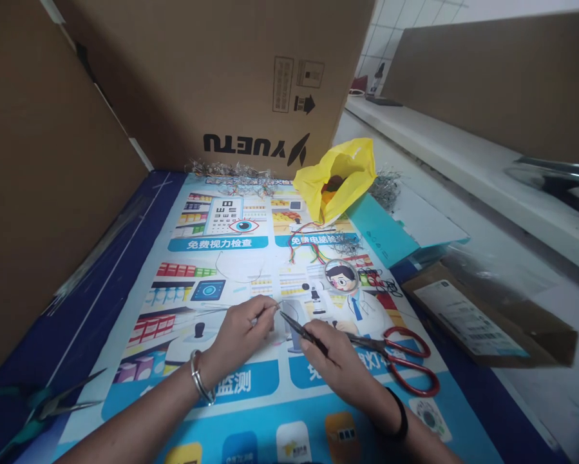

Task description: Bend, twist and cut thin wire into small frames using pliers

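Note:
My left hand (243, 332), with a silver bangle at the wrist, pinches a thin wire (231, 274) that loops away over a printed poster (212, 258). My right hand (335, 361), a dark band on its wrist, grips slim dark pliers (296, 327) whose tip points at the wire end between the left fingertips. Both hands hover just above the poster, nearly touching each other. Red-handled scissors (405, 361) lie just right of my right hand.
A yellow plastic bag (340, 174) and coloured wires (313, 241) lie at the poster's far edge before a big cardboard box (231, 84). A teal folder (383, 232) and flat parcel (482, 322) sit right. Green-handled scissors (42, 406) lie at left.

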A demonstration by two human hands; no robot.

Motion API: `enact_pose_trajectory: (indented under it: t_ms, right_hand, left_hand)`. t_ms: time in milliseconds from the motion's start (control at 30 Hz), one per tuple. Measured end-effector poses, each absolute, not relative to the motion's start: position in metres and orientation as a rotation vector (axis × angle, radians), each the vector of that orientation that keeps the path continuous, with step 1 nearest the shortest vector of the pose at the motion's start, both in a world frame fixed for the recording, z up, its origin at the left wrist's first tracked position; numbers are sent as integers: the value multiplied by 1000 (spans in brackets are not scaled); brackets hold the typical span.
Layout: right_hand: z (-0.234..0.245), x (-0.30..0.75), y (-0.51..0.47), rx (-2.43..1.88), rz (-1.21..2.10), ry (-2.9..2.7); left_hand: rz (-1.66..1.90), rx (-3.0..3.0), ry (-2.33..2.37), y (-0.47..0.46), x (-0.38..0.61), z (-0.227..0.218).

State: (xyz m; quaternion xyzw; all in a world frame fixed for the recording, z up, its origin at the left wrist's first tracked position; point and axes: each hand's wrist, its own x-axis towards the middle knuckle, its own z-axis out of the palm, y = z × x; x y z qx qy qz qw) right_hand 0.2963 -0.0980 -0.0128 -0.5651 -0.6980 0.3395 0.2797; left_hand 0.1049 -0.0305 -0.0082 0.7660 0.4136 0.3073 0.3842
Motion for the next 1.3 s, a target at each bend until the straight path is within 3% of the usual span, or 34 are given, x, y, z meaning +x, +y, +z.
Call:
enact_pose_trajectory:
  t_ms: [233, 533, 1133, 1300]
  right_hand:
    - [-14, 310, -93, -1559, 656, -1851]
    - [-17, 307, -94, -1467, 635, -1963]
    - [-21, 306, -95, -1544, 642, -2046]
    - [-16, 311, -91, -1685, 545, -2156]
  left_hand:
    - [653, 1569, 957, -30, 106, -4]
    - [653, 1138, 806, -29, 107, -4]
    - [466, 1296, 852, -31, 110, -2]
    - [473, 1698, 1059, -19, 102, -3]
